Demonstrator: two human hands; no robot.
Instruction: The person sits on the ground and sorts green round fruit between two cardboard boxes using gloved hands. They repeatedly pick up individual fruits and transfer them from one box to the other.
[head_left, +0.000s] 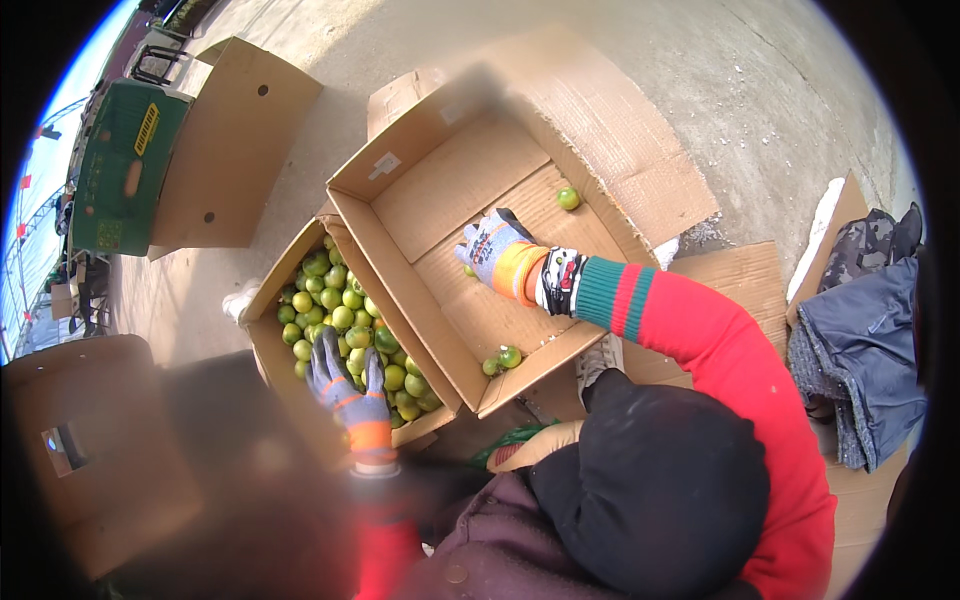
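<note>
My left hand (345, 386), in a grey-and-orange knit glove, rests palm down with fingers apart over a heap of green tomatoes (342, 318) in a cardboard box (281, 352). Inside a larger cardboard box (465, 154), my right hand (495, 247) wears a matching glove and reaches low over the floor. A green tomato (469, 271) shows partly at its fingers; whether they grip it is hidden. One loose tomato (568, 198) lies by the far right wall of this box. A couple more tomatoes (509, 356) sit in its near corner.
Flattened cardboard (607, 127) lies beyond the large box. A green carton (127, 169) and an open brown carton (240, 142) stand at the upper left. Another cardboard box (97, 450) is at the lower left. Dark clothing (862, 345) is heaped at the right. Concrete floor surrounds these.
</note>
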